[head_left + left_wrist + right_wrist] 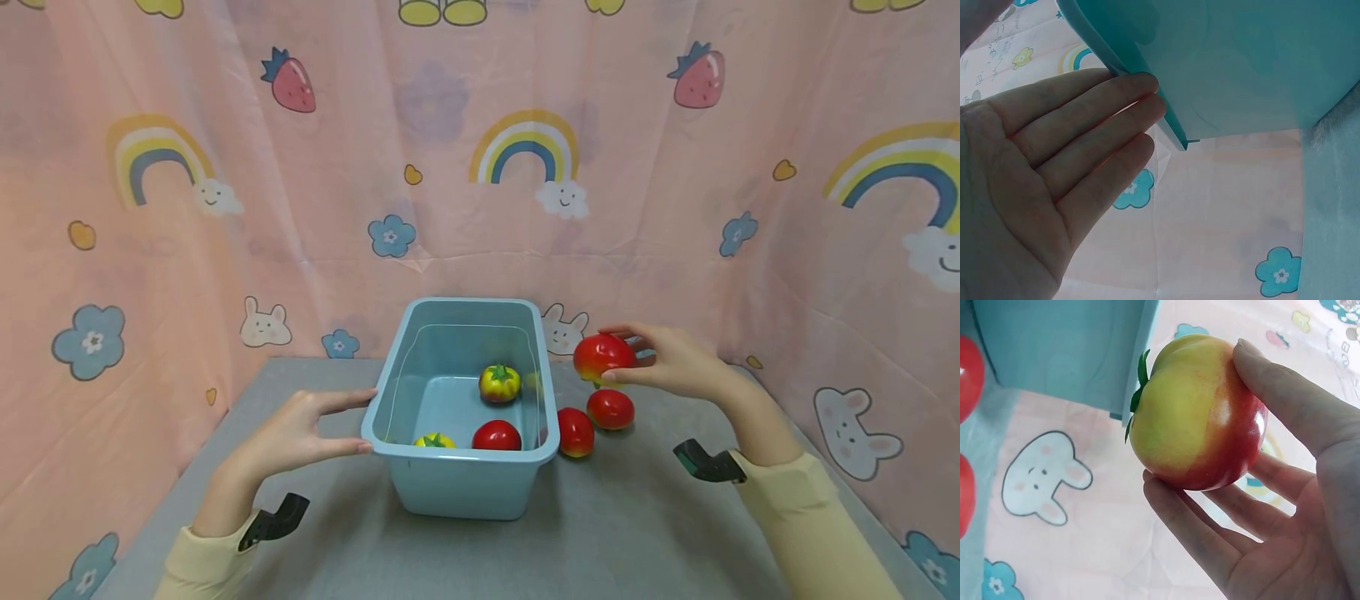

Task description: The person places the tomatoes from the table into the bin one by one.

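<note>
Pink cloth (337, 208) with cartoon pictures hangs behind a gray table (622, 533). On the table, in the middle of the frame, sits a light blue plastic tub (465, 487). Two yellow-topped tomatoes (499, 383) and one red tomato (497, 435) lie inside it. Two more tomatoes (611, 409) lie on the table, just right of the tub.

Right of the middle of the frame, the right hand (678, 358) holds up a red and yellow tomato (603, 357), above the two on the table. Its thumb and fingers bend round the fat sides, only as far apart as the tomato is wide. At lower left, the left hand (292, 429) has its fingers out straight, with the tips touching the tub's side by the rim. It has nothing wrapped up in it.

The held tomato looks shiny, like a toy, so I think it is light and hard and won't squash. That smooth skin may be slippery, and a round thing can roll away. Its fat middle looks like the best place to hold, with the thumb on one side and fingers on the other. The thin green leaves (1142, 375) look easy to bend or pull off, so they make a bad handle.
</note>
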Demonstrator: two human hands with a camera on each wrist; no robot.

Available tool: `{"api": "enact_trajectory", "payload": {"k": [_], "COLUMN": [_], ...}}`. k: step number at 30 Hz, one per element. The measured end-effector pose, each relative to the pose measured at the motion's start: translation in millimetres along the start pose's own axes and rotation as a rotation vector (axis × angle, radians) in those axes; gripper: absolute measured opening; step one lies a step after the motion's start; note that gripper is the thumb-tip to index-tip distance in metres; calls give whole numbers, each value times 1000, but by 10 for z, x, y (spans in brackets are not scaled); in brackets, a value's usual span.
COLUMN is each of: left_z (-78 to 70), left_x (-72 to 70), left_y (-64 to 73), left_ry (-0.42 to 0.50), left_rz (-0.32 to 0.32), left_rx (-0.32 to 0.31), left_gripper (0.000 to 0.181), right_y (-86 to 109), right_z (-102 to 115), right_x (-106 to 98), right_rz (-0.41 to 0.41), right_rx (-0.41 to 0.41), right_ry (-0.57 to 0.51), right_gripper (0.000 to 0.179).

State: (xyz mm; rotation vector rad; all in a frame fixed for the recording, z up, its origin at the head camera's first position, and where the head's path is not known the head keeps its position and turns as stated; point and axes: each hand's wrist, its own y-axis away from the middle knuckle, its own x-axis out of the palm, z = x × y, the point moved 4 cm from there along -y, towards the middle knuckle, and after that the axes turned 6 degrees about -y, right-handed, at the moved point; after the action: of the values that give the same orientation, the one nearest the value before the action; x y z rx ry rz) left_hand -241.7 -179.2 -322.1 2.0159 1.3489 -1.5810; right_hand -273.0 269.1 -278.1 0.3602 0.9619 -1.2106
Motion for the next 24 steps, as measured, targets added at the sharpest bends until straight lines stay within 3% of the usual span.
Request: {"api": "enact_trajectory", "payload": {"k": [24], "left_z": [3], "left_x": [12], "left_y": [2], "left_ry": [0], "left_rz": [-8], "left_rx": [8], "left_gripper": [64], "right_y": [-317], "right_z": [452], "right_x": [97], "right_rz": [40], "right_rx": [-112], "right_ry": [-39], "right_gripper": [66]}}
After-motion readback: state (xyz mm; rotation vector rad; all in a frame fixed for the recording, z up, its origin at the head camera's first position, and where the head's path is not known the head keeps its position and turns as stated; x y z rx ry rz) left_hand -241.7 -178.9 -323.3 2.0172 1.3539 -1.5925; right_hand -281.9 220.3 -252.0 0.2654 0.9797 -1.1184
